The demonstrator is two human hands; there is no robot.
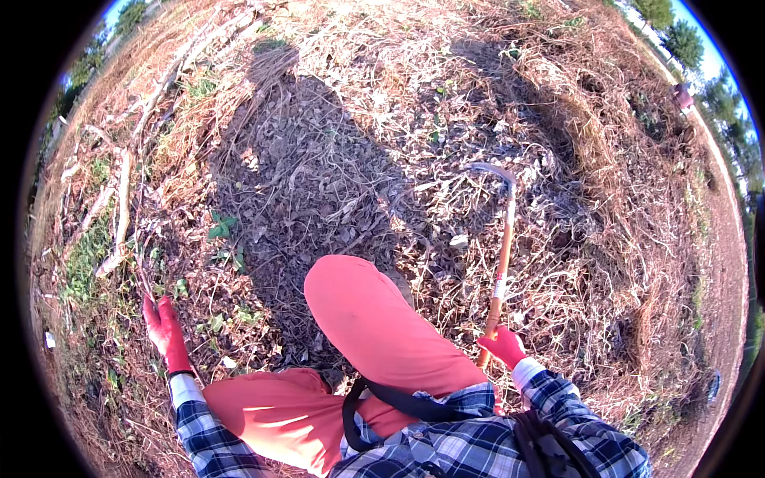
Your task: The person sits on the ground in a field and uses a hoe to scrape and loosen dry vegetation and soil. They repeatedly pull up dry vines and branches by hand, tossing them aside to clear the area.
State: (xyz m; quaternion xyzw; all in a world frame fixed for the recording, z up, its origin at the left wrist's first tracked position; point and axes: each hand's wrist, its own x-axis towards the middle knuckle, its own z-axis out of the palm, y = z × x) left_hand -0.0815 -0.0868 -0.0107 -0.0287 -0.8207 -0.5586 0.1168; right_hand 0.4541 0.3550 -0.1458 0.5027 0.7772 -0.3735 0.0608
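My right hand [505,348], in a red glove, grips a sickle low on its wooden handle [505,257]. The tool points away from me, and its curved metal blade [495,171] lies over dry leaf litter at the far end. At the left, my left hand [164,334] wears a red glove too. A thin brown stem [142,272] runs up from between its thumb and fingers toward the branches; the glove hides part of the grip. Between the hands, my bent knee in salmon-coloured trousers [382,310] covers part of the ground.
Pale bare branches [125,197] lie along the left side. Dry cut vines and grass [580,119] are heaped at the upper right. A small green plant [222,226] grows left of my shadow [311,161]. A dirt path [720,239] borders the right side.
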